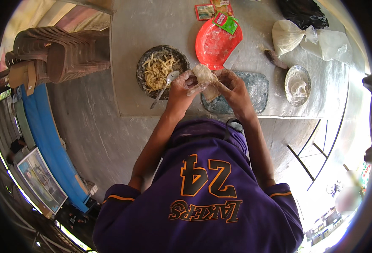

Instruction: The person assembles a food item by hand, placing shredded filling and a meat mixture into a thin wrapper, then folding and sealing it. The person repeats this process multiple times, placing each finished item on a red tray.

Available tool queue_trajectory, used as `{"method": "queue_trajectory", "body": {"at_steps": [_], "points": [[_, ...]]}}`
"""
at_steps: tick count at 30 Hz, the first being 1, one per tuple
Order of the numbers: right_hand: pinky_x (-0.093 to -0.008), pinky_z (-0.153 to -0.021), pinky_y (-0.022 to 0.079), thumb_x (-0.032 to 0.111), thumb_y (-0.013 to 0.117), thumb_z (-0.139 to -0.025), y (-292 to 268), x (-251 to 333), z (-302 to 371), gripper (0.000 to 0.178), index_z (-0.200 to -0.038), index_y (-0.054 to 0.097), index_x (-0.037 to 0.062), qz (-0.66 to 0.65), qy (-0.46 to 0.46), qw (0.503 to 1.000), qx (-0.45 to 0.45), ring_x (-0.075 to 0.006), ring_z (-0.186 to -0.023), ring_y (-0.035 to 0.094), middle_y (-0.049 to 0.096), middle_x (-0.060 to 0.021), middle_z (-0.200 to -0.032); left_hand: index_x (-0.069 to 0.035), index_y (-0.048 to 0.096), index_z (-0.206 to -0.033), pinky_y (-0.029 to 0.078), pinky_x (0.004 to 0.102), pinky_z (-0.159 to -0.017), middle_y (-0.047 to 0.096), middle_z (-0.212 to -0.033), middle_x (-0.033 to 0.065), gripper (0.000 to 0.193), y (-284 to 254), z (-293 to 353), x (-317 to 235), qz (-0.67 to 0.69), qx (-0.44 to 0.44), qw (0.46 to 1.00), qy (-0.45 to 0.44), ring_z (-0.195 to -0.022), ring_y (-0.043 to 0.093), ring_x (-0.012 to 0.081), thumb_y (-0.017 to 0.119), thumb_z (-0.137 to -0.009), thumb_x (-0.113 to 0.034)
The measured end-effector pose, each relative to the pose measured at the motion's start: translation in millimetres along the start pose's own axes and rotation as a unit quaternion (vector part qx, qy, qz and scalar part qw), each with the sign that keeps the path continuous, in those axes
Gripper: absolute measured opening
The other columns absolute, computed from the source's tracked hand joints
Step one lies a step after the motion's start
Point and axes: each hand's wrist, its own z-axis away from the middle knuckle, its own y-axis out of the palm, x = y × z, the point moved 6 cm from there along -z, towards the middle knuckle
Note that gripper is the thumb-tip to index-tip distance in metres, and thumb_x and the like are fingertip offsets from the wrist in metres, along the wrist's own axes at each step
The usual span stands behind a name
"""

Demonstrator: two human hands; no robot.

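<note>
Over the near part of the table, my left hand [183, 87] and my right hand [234, 89] pinch a thin, pale piece of dough [204, 75] between them. Flour coats the fingers of both hands. Below the dough lies a dark, flour-dusted board [257, 89], partly hidden by my hands. Just left of my left hand, a dark round bowl [142, 80] holds a heap of pale yellow strips [157, 71]. A metal spoon [165, 86] rests across that bowl's right rim, its handle pointing toward me.
Beyond my hands lies a red, floury plate-like tray [214, 45] with a green packet [225, 22] on its far edge. To the right are a bowl of white flour [298, 86], a brown elongated object [275, 59] and plastic bags [288, 37]. Stacked brown chairs [63, 55] stand left.
</note>
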Motion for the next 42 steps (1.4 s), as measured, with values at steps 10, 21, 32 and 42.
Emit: {"method": "queue_trajectory", "body": {"at_steps": [10, 21, 32, 42], "points": [[-0.0271, -0.077, 0.054, 0.017, 0.064, -0.095, 8, -11, 4, 0.03, -0.117, 0.067, -0.0022, 0.031, 0.022, 0.999, -0.03, -0.0123, -0.086, 0.067, 0.072, -0.0087, -0.1, -0.003, 0.06, -0.115, 0.055, 0.0288, -0.085, 0.068, -0.107, 0.0047, 0.03, -13, -15, 17, -0.007, 0.015, 0.995, -0.094, -0.096, 0.066, 0.012, 0.073, -0.089, -0.012], [-0.0273, -0.081, 0.054, 0.014, 0.064, -0.095, 5, -17, -2, 0.028, -0.117, 0.068, -0.0036, 0.013, 0.034, 0.999, -0.036, -0.0111, -0.091, 0.067, 0.072, -0.007, -0.103, -0.003, 0.053, -0.124, 0.057, 0.0305, -0.086, 0.064, -0.115, 0.007, 0.034, -23, -16, 33, 0.068, 0.015, 0.991, -0.115, -0.102, 0.065, 0.0152, 0.066, -0.094, -0.012], [-0.0281, -0.08, 0.055, 0.011, 0.064, -0.094, 10, -19, 2, 0.029, -0.118, 0.065, -0.0046, -0.002, 0.031, 0.999, -0.01, -0.0121, -0.091, 0.067, 0.071, -0.0088, -0.102, -0.005, 0.047, -0.131, 0.056, 0.0348, -0.089, 0.06, -0.121, 0.0083, 0.035, -31, -8, 39, 0.2, 0.027, 0.972, -0.124, -0.107, 0.064, 0.0189, 0.058, -0.099, -0.017], [-0.0289, -0.078, 0.054, 0.013, 0.07, -0.092, 13, 2, 23, 0.035, -0.122, 0.059, -0.0023, -0.157, 0.0, 0.987, 0.044, -0.0124, -0.094, 0.065, 0.067, -0.0087, -0.109, -0.002, 0.042, -0.139, 0.034, 0.0454, -0.113, 0.052, -0.136, 0.0149, 0.049, -10, 10, -2, 0.27, 0.161, 0.949, -0.01, -0.13, 0.048, 0.027, 0.04, -0.105, -0.037]]}}
